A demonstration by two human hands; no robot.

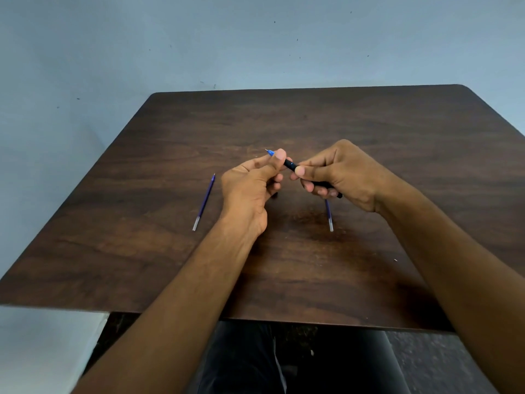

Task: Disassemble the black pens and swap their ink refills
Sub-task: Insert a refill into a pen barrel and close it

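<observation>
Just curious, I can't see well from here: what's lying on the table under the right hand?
A blue ink refill lies on the table, its clear end poking out toward the person. Its upper part is hidden beneath the right hand, which grips a black pen. Anything else there is covered.

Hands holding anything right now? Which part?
Both hold one black pen: left hand pinches the blue tip end, right hand grips the barrel.

Your forearms are bare right up to where they leave view, with no sleeves, watch or rings showing on your left hand or right hand. Below them, you wear dark trousers.
</observation>
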